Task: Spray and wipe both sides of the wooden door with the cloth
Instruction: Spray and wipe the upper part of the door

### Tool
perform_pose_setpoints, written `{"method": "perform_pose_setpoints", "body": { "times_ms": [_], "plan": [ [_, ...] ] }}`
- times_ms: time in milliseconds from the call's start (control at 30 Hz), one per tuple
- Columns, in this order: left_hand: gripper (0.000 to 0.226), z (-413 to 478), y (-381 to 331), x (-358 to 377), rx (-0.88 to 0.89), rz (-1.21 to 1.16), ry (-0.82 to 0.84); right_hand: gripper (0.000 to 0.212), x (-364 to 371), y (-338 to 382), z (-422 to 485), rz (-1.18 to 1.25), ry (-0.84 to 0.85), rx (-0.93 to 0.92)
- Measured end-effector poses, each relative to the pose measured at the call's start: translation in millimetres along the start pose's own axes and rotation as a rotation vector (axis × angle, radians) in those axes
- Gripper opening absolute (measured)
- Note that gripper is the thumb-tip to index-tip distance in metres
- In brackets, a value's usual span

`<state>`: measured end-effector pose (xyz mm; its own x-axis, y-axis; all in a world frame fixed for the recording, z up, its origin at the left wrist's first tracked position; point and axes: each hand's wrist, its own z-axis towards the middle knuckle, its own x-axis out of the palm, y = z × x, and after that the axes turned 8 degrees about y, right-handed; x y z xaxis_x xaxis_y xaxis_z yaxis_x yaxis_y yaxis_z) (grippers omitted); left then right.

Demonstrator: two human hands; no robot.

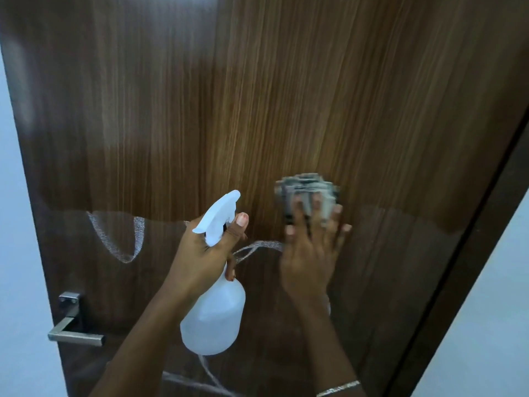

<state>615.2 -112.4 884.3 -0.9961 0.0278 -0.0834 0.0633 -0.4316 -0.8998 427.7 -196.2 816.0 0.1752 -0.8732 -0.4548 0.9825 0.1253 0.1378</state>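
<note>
while the left hand [206, 253] grips the spray bottle [214, 319], the right hand [312, 253], fingers spread, presses the blurred cloth [307, 193] flat on the door [257, 96]. step: wiping, probably mid-stroke. next: carry cloth over the wet streaks [126, 260] at left.

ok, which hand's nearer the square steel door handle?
Left. Left hand, gripping the white plastic spray bottle, sits up-right of the handle; right hand, pressing the grey cloth, is farther right.
</note>
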Motion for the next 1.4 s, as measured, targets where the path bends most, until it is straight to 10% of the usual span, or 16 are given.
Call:
{"method": "perform_pose_setpoints", "body": {
  "times_ms": [267,533,833,1400],
  "plan": [
    [0.046,4,11,20,0.015,0.04,0.095,0.056,-14,-52,11,0.217,-0.202,0.536],
    [0.053,9,17,48,0.028,0.038,0.152,0.052,-1,-25,-18,0.053,-0.048,0.038],
    [0.047,18,20,82,0.004,-0.034,0.241,0.055,-35,-162,-11,0.183,-0.251,0.405],
    [0.049,19,31,129,-0.017,-0.049,0.329,0.054,-92,-214,64,0.127,-0.169,0.188]
  ]
}}
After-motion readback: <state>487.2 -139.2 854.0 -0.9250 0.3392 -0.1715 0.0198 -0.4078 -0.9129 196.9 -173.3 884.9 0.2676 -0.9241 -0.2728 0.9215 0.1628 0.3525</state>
